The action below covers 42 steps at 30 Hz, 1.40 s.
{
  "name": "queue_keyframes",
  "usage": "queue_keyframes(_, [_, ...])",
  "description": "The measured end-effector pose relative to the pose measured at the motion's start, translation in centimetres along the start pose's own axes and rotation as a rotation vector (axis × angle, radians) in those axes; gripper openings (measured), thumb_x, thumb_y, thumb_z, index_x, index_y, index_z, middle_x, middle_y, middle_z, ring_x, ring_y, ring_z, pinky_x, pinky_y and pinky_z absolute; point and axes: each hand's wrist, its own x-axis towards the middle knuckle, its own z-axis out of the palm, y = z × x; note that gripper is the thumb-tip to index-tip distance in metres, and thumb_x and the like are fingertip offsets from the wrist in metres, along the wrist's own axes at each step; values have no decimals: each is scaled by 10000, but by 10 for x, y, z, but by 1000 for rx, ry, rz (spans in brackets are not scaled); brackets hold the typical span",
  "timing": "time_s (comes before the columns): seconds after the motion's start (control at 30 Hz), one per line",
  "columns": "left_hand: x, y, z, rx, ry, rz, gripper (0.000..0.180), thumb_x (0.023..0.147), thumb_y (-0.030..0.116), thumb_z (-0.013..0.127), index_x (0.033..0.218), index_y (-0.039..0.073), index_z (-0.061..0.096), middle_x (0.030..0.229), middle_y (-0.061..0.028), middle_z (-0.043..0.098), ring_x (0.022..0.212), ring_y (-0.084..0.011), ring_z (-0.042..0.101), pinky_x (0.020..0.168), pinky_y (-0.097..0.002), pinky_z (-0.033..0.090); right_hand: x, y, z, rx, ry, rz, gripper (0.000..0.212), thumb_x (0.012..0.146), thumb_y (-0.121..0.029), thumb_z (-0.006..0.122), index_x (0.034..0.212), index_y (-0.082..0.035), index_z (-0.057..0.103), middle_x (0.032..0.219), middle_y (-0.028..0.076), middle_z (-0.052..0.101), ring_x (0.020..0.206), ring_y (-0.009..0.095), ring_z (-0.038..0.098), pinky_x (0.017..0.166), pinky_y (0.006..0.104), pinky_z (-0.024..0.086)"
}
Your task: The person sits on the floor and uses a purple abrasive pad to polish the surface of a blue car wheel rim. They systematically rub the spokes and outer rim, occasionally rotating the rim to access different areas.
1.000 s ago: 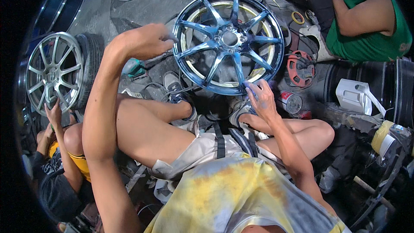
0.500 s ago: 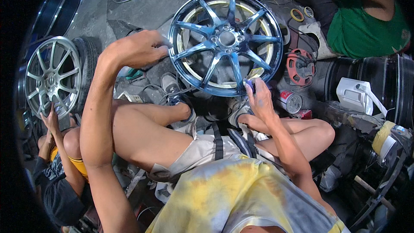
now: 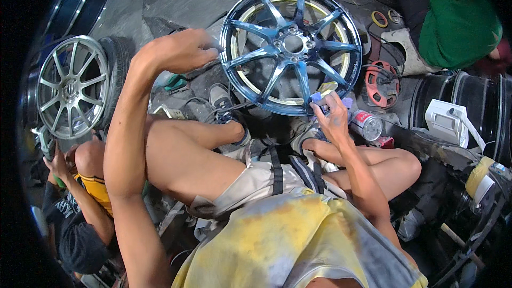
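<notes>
A blue and chrome multi-spoke alloy wheel (image 3: 308, 68) lies in front of my feet, its face turned up. My left hand (image 3: 178, 52) is at the rim's left edge with bent fingers. The fingertips are slightly blurred and appear to pinch the rim. At the near right edge of the rim, my right hand (image 3: 333, 120) grips a soft purple cloth-like pad (image 3: 346, 102) and presses it against the wheel. Parts of the pad stick out on both sides of the fingers. A red and silver can (image 3: 367, 125) stands just right of that hand.
At left, a co-worker (image 3: 80, 224) holds a grey tool (image 3: 44, 141) below a silver wheel (image 3: 72, 88). Another person in green (image 3: 458, 26) is at upper right. A red cable reel (image 3: 381, 84), tape roll (image 3: 379, 19), white container (image 3: 448, 122) and dark wheel barrels (image 3: 482, 96) line the right.
My view has shifted slightly left. My right hand has turned, so more of the purple pad shows. The left co-worker's hand has dropped away from the silver wheel, and the person in green has leaned.
</notes>
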Motion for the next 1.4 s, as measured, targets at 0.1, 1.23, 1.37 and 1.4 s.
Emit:
queue_keyframes(0.1, [-2,-10,6,4,57,37,365,950,257,556,1197,24,688,1102,-243,674,1019,-369,647,900,-421,504,1,-4,-3,11,6,30,191,803,-89,773,867,1,617,795,118,536,654,257,533,620,384,449])
queue_keyframes(1.23, [12,9,198,710,416,12,611,839,72,602,1421,-22,441,1474,-187,436,1298,-334,471,1050,-480,428,19,-29,-24,95,61,19,166,844,-116,749,895,12,656,772,117,554,634,244,524,608,366,437])
queue_keyframes(1.37, [3,67,221,411,206,136,713,804,99,640,1451,-63,387,1462,-205,425,1170,-304,556,976,-403,487,17,-24,-20,87,55,16,168,851,-112,733,946,9,667,792,128,557,649,251,535,620,368,444])
queue_keyframes(1.4, [2,68,218,401,184,127,713,799,97,644,1447,-66,391,1456,-205,428,1142,-296,570,953,-402,499,17,-23,-19,90,53,12,172,852,-111,729,960,8,670,797,131,555,655,252,538,624,368,446])
